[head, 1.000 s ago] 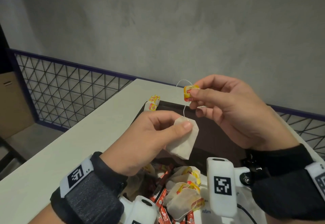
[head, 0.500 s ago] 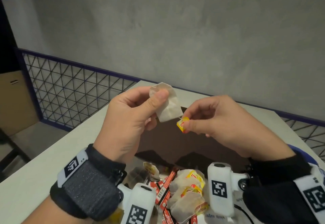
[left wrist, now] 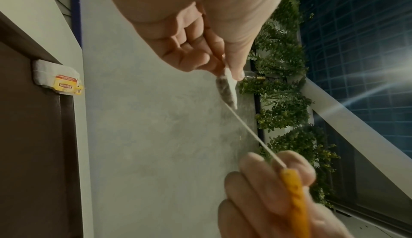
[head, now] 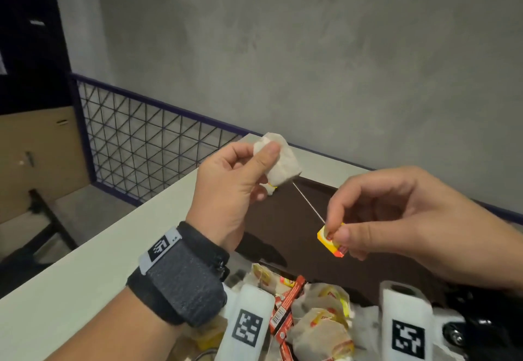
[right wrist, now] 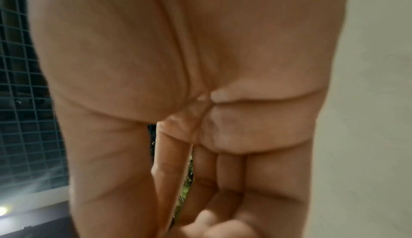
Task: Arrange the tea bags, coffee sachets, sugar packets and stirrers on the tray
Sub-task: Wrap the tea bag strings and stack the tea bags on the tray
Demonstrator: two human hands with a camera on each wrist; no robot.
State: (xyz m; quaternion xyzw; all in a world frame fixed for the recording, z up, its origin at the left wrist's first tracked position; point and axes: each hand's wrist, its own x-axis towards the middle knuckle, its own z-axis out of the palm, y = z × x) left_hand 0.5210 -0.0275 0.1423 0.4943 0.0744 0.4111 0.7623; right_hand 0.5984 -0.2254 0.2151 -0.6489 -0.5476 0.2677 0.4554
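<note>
Your left hand (head: 226,190) pinches a crumpled white tea bag (head: 278,162) above the brown tray (head: 285,219); your right hand (head: 396,219) pinches its yellow tag (head: 331,240), string (head: 308,205) taut between.

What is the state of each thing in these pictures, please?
Tea bag: held up in the air, pinched by the left hand.
String: pulled straight between bag and tag.
Tag: pinched by the right hand.
Tray: flat on the table, one tea bag at its far corner.
Pile of tea bags and sachets: loose, unsorted, near the wrists.
</note>
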